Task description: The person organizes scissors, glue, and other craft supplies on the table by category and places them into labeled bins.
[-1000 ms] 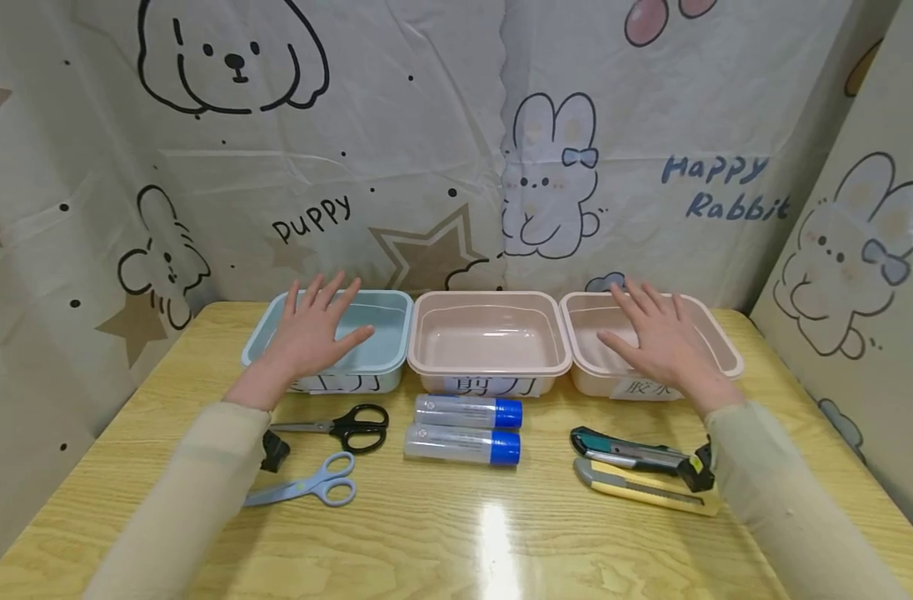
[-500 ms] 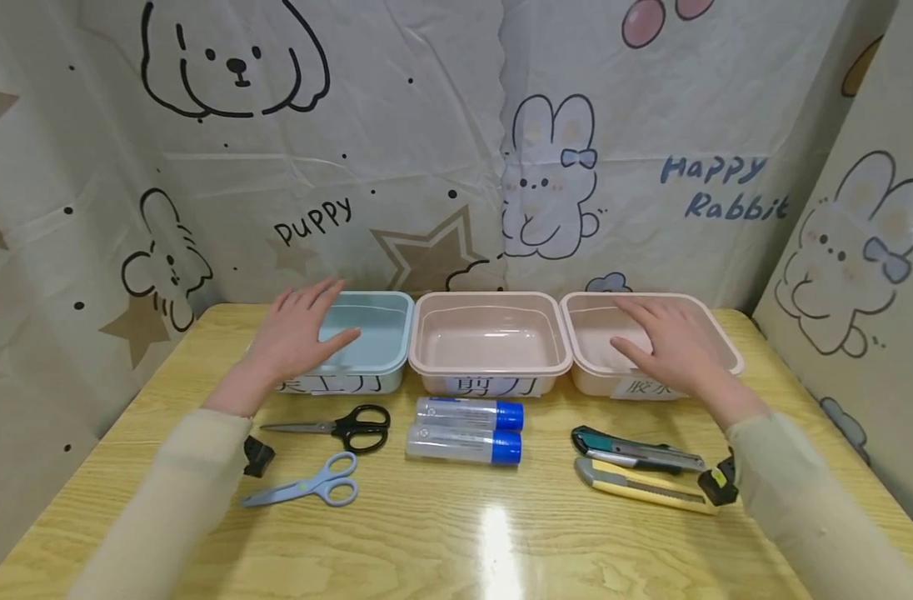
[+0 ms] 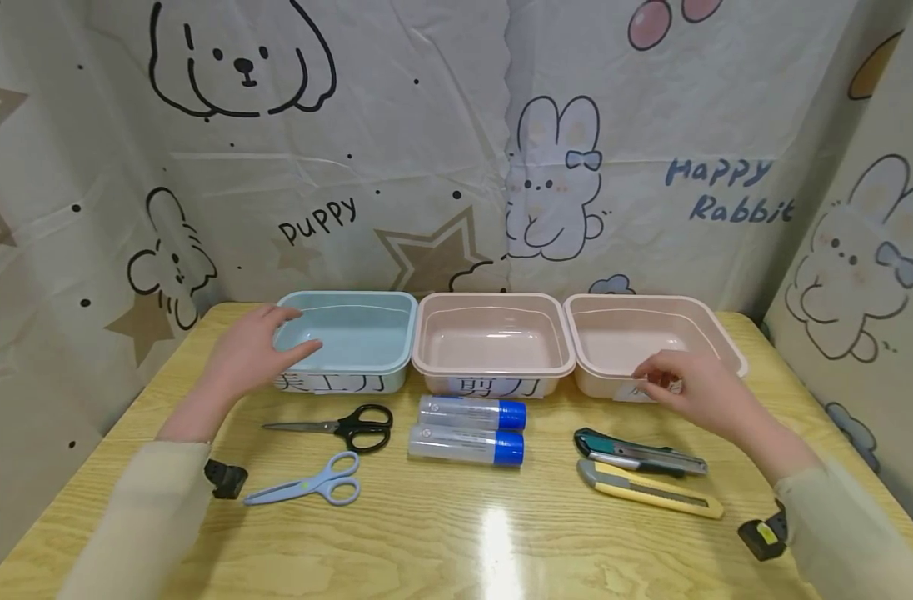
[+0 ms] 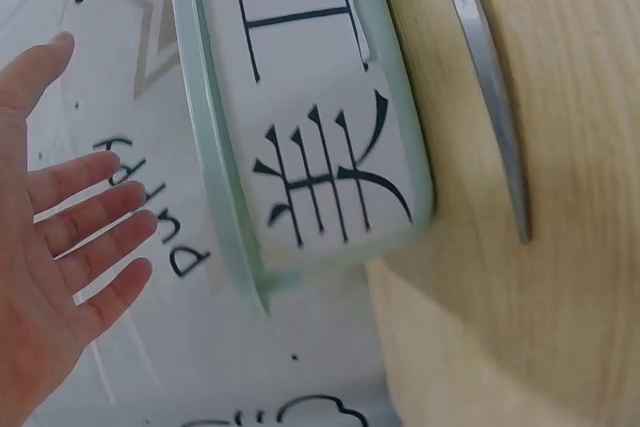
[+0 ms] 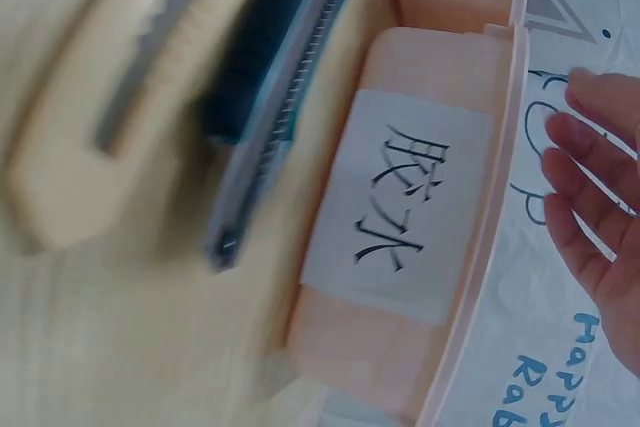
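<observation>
My left hand (image 3: 250, 354) hovers at the left end of the blue bin (image 3: 359, 333), fingers and thumb spread and holding nothing. In the left wrist view its fingers (image 4: 100, 232) are extended beside the bin's rim. Over the front of the right pink bin (image 3: 599, 333) is my right hand (image 3: 700, 396), fingers loosely bent, also holding nothing. Below the left hand lie black-handled scissors (image 3: 362, 429) and light blue scissors (image 3: 329, 483). Nearest to the right hand are a green and black utility knife (image 3: 636, 454) and a yellow utility knife (image 3: 651, 490).
A middle pink bin (image 3: 494, 383) stands between the other two, each bearing a white front label. Before it lie two clear glue tubes with blue caps (image 3: 511, 448). Behind the wooden table (image 3: 396, 550) hangs a printed cloth (image 3: 396, 183).
Both hands have drawn back toward the person and apart from over the outer bins. The right fingers have bent and come lower. The scissors, tubes and knives stay where they were.
</observation>
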Demonstrator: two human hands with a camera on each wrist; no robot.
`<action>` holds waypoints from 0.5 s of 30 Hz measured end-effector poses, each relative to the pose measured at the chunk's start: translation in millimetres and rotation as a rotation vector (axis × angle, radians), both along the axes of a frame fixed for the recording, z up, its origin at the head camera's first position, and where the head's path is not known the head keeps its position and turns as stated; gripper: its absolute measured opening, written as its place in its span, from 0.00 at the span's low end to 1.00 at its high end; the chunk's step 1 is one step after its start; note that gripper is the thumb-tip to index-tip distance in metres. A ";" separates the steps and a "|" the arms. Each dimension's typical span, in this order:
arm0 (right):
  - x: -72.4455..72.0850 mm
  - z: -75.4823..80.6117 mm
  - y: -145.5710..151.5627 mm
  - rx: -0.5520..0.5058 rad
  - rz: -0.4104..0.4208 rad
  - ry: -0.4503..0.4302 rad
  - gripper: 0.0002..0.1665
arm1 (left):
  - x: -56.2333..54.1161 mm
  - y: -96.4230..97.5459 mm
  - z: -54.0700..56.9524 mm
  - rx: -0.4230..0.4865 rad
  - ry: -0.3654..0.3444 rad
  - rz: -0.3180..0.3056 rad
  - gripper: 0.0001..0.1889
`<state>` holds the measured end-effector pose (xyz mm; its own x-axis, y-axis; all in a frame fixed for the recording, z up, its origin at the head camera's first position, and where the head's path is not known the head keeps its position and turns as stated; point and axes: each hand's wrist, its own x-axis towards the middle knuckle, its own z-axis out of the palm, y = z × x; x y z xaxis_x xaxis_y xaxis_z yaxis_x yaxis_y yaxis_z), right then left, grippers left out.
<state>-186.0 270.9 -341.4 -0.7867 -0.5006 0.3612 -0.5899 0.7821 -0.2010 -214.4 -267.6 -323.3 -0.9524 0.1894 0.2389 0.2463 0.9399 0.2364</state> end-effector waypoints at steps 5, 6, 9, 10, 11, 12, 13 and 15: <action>13.9 -10.7 7.7 0.059 -0.019 -0.099 0.05 | 6.0 -11.5 -5.0 0.071 -0.004 0.049 0.39; 16.0 -12.9 9.1 0.068 -0.020 -0.119 0.05 | 6.3 -13.6 -6.6 0.084 -0.004 0.058 0.39; 20.5 -19.3 13.2 0.103 -0.019 -0.191 0.08 | 7.5 -19.2 -11.5 0.120 0.000 0.079 0.41; 21.7 -21.3 14.7 0.116 -0.021 -0.220 0.09 | 7.9 -21.0 -13.4 0.130 0.001 0.084 0.42; 22.6 -23.0 16.1 0.128 -0.021 -0.252 0.11 | 8.2 -23.0 -15.4 0.141 0.002 0.089 0.43; 23.3 -24.8 17.4 0.141 -0.024 -0.285 0.14 | 8.3 -24.6 -17.5 0.151 -0.002 0.095 0.45; 24.0 -26.5 18.7 0.153 -0.030 -0.316 0.16 | 8.6 -26.1 -19.6 0.160 -0.006 0.101 0.46; 24.8 -29.7 20.5 0.175 -0.042 -0.357 0.20 | 9.0 -28.9 -23.9 0.187 -0.024 0.118 0.49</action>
